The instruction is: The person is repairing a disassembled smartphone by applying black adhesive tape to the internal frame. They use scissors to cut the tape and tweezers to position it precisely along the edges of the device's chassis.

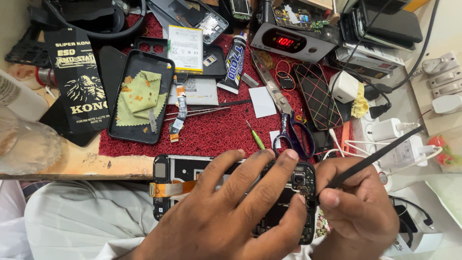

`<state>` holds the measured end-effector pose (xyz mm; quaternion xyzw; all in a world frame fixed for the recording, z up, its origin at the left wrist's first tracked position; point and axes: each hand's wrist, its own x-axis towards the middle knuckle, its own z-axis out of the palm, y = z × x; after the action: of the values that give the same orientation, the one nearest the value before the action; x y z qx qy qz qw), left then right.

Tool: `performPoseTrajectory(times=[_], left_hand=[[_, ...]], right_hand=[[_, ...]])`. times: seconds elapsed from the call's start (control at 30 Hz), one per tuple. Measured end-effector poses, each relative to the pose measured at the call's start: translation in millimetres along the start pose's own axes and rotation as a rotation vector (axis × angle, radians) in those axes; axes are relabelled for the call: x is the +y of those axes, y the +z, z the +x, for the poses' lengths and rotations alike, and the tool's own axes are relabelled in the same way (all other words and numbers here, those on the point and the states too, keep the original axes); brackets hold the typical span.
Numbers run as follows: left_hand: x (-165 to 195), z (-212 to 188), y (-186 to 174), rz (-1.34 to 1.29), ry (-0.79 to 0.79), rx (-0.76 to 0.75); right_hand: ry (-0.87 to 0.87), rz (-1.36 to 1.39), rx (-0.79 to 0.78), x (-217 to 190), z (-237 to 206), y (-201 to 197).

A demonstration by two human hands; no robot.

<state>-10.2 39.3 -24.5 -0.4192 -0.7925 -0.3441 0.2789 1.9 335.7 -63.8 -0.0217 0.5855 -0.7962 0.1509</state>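
Note:
My left hand [231, 212] lies over an opened smartphone [171, 171], fingers spread across its exposed board and gripping it near the table's front edge. An orange flex cable [168, 188] sticks out of the phone's left side. My right hand [358, 207] pinches a thin black spudger [375, 156], whose lower tip touches the phone's camera end [301, 180] while the rest slants up to the right.
On the red mat [216, 130] lie scissors [284, 113], tweezers [197, 113], a green-handled screwdriver [255, 136], a glue tube [234, 62], a battery [185, 48], a phone case with a green cloth [139, 94] and a rubber-banded phone [317, 94]. Chargers and cables crowd the right; a glass [24, 144] stands left.

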Motion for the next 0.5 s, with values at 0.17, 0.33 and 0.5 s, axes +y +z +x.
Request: performPoseTrajectory(times=[0.17, 0.33, 0.5], left_hand=[[-1.1, 0.3, -3.9, -0.009, -0.003, -0.026], [-2.3, -1.3, -3.4, -0.038, -0.009, -0.043], [-4.8, -5.1, -1.4, -0.164, -0.029, -0.03]], right_hand=[[-0.014, 0.021, -0.09, -5.6, 2.9, 3.4], [0.03, 0.027, -0.026, -4.7, 0.1, 4.6], [-0.022, -0.009, -0.015, 1.7, -1.1, 6.1]])
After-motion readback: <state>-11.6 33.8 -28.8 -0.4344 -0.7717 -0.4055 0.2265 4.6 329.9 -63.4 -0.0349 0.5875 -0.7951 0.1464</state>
